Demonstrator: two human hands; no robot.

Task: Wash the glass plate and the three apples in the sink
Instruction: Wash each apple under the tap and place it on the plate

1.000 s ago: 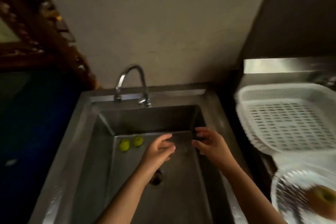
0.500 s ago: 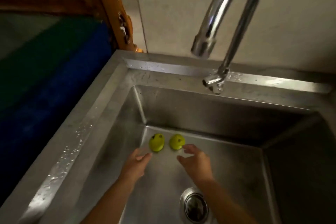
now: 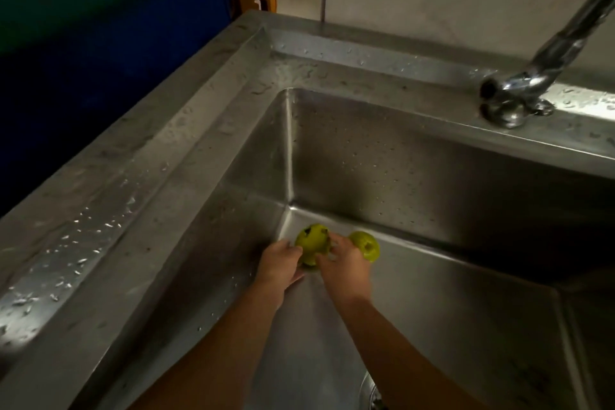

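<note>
Both hands reach into the far left corner of the steel sink (image 3: 382, 156) and close around one green apple (image 3: 312, 245). The left hand (image 3: 279, 265) cups it from the left, fingers curled against its side; the right hand (image 3: 346, 265) grips it from the right, thumb and fingers wrapped over the fruit. A second green apple (image 3: 366, 245) lies on the sink floor just beside the right hand, close to the back wall. The drain (image 3: 374, 393) shows at the near edge of the sink floor, partly cut off. The faucet (image 3: 539, 66) stands on the back ledge, to the right of the apples. Water drops dot the sink's left rim.
</note>
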